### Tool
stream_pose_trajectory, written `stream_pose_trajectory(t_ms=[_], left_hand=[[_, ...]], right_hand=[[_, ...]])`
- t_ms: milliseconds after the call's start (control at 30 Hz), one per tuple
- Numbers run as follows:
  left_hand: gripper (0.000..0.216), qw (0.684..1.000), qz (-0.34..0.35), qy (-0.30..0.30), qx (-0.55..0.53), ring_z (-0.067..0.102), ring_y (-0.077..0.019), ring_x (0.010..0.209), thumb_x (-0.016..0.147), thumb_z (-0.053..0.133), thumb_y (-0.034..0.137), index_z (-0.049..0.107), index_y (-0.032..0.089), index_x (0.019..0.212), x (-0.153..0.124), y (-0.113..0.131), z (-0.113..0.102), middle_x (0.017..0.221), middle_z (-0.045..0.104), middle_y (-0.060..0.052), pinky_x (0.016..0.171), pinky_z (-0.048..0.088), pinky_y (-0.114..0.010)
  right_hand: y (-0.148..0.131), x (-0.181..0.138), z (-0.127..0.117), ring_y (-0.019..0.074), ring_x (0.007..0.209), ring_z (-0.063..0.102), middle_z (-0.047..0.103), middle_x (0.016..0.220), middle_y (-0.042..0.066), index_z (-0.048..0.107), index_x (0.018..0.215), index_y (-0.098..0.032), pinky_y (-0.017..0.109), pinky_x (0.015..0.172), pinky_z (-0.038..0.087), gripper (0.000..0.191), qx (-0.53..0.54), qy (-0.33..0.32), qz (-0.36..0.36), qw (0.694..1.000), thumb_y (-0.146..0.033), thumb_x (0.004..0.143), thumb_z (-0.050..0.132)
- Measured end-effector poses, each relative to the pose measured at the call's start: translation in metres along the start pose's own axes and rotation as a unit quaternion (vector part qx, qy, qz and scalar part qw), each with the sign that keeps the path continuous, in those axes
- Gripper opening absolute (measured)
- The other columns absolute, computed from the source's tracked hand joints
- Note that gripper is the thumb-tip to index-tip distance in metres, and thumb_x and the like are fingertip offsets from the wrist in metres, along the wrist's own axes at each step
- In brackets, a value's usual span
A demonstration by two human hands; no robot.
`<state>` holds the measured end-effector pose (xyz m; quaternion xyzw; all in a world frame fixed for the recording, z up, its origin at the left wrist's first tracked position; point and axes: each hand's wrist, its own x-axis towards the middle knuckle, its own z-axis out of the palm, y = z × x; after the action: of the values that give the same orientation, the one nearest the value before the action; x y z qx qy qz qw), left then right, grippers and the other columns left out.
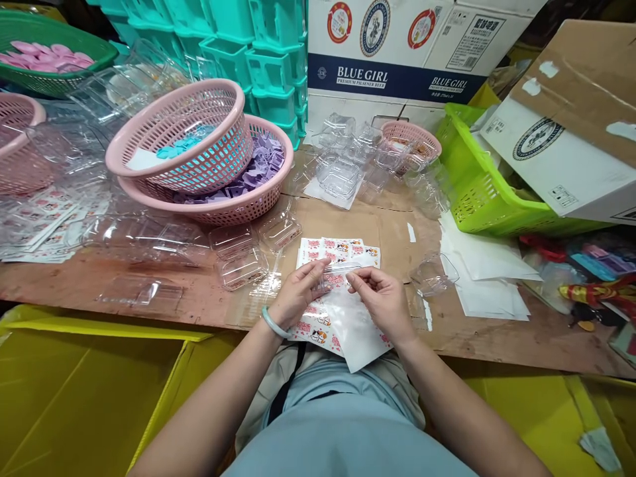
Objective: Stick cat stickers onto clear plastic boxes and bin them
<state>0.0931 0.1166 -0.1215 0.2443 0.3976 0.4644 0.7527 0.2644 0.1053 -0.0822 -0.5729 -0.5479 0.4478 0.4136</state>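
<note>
My left hand [301,286] is closed around the left end of a small clear plastic box [328,281]. At the box's right end is my right hand [380,295], thumb and forefinger pinched together; whether a sticker or the box edge lies between them I cannot make out. Beneath both hands lie sticker sheets [318,328] printed with cartoon cats and red lettering. A blank white backing sheet [355,334] overlaps them and reaches past the table's front edge. Left of my hands stand open clear plastic boxes [241,265], and another clear box [434,273] lies to the right.
Stacked pink baskets [238,205] hold blue and purple pieces at the left. Turquoise crates [271,66] and a beer carton [372,73] stand behind. More clear boxes [340,175], a lime-green basket [467,192] and white paper sheets [489,291] are at the right.
</note>
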Motion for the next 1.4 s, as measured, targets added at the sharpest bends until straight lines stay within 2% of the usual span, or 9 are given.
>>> stream_pose_trajectory(t_ms=[333, 600, 833, 967, 1033, 1100, 1167, 1267, 1400], left_hand=[[0.035, 1.000, 0.000, -0.004, 0.006, 0.057, -0.0163, 0.099, 0.079, 0.069, 0.044, 0.071, 0.025, 0.108, 0.001, -0.001, -0.003, 0.122, 0.061, -0.006, 0.086, 0.048, -0.030], [0.033, 1.000, 0.015, 0.015, 0.007, 0.054, -0.0202, 0.109, 0.078, 0.069, 0.045, 0.071, 0.024, 0.103, 0.000, -0.003, 0.002, 0.128, 0.057, -0.006, 0.086, 0.049, -0.032], [0.050, 0.997, 0.028, 0.025, 0.066, 0.059, -0.0117, 0.084, 0.066, 0.081, 0.033, 0.065, 0.022, 0.113, -0.004, -0.004, 0.010, 0.090, 0.064, 0.000, 0.082, 0.047, -0.027], [0.052, 0.997, 0.038, 0.039, 0.059, 0.059, -0.0116, 0.083, 0.065, 0.081, 0.032, 0.065, 0.020, 0.113, -0.002, -0.005, 0.010, 0.090, 0.064, -0.001, 0.083, 0.048, -0.028], [0.052, 0.997, 0.039, 0.046, 0.050, 0.060, -0.0128, 0.086, 0.065, 0.081, 0.032, 0.066, 0.020, 0.113, -0.002, -0.006, 0.009, 0.094, 0.065, -0.002, 0.084, 0.049, -0.030], [0.052, 0.997, 0.041, 0.047, 0.045, 0.061, -0.0135, 0.087, 0.066, 0.081, 0.032, 0.065, 0.021, 0.115, -0.003, -0.007, 0.010, 0.095, 0.066, -0.002, 0.086, 0.049, -0.031], [0.052, 0.997, 0.049, 0.043, 0.047, 0.062, -0.0142, 0.089, 0.068, 0.079, 0.032, 0.064, 0.022, 0.117, -0.005, -0.007, 0.013, 0.099, 0.067, -0.003, 0.088, 0.049, -0.032], [0.050, 0.995, 0.074, 0.037, 0.053, 0.063, -0.0167, 0.098, 0.072, 0.077, 0.033, 0.063, 0.024, 0.119, -0.009, -0.005, 0.021, 0.112, 0.066, -0.005, 0.090, 0.049, -0.031], [0.050, 0.992, 0.089, 0.045, 0.076, 0.063, -0.0193, 0.101, 0.073, 0.075, 0.035, 0.063, 0.023, 0.120, -0.014, 0.002, 0.022, 0.116, 0.065, -0.006, 0.087, 0.051, -0.031]], right_hand=[[0.002, 0.003, 0.000, 0.0133, 0.057, 0.058, 0.067, 0.066, 0.002, 0.070, 0.082, -0.017, 0.024, 0.054, 0.043, 0.029, -0.005, -0.007, -0.009, 1.000, -0.046, 0.079, 0.068], [0.002, 0.001, 0.002, 0.0114, 0.051, 0.053, 0.066, 0.064, 0.001, 0.070, 0.082, -0.017, 0.023, 0.050, 0.039, 0.026, -0.077, 0.007, -0.044, 0.996, -0.043, 0.084, 0.062], [0.002, -0.002, 0.004, 0.0143, 0.060, 0.058, 0.071, 0.078, 0.004, 0.068, 0.085, -0.021, 0.027, 0.061, 0.045, 0.018, -0.228, 0.046, -0.158, 0.960, -0.033, 0.090, 0.056], [0.011, 0.000, 0.002, 0.0169, 0.070, 0.062, 0.070, 0.082, 0.006, 0.066, 0.087, -0.021, 0.029, 0.070, 0.047, 0.018, -0.263, 0.061, -0.205, 0.941, -0.032, 0.092, 0.053], [0.017, 0.002, -0.002, 0.0173, 0.071, 0.060, 0.067, 0.085, 0.007, 0.063, 0.098, -0.020, 0.031, 0.071, 0.048, 0.022, -0.266, 0.104, -0.190, 0.939, -0.039, 0.088, 0.059], [0.019, 0.003, -0.005, 0.0170, 0.070, 0.058, 0.063, 0.095, 0.009, 0.053, 0.117, -0.017, 0.031, 0.068, 0.049, 0.051, -0.227, 0.166, -0.138, 0.950, -0.049, 0.080, 0.066], [0.019, 0.004, -0.006, 0.0175, 0.075, 0.058, 0.059, 0.107, 0.012, 0.038, 0.132, -0.016, 0.031, 0.065, 0.051, 0.079, -0.162, 0.180, -0.070, 0.968, -0.056, 0.072, 0.071], [0.013, 0.007, -0.001, 0.0204, 0.091, 0.061, 0.060, 0.115, 0.011, 0.035, 0.136, -0.020, 0.031, 0.073, 0.053, 0.089, -0.077, 0.087, 0.001, 0.993, -0.058, 0.067, 0.074], [0.006, 0.013, -0.001, 0.0194, 0.081, 0.065, 0.065, 0.105, 0.008, 0.052, 0.124, -0.019, 0.030, 0.065, 0.053, 0.064, 0.037, -0.016, 0.075, 0.996, -0.062, 0.077, 0.061]])
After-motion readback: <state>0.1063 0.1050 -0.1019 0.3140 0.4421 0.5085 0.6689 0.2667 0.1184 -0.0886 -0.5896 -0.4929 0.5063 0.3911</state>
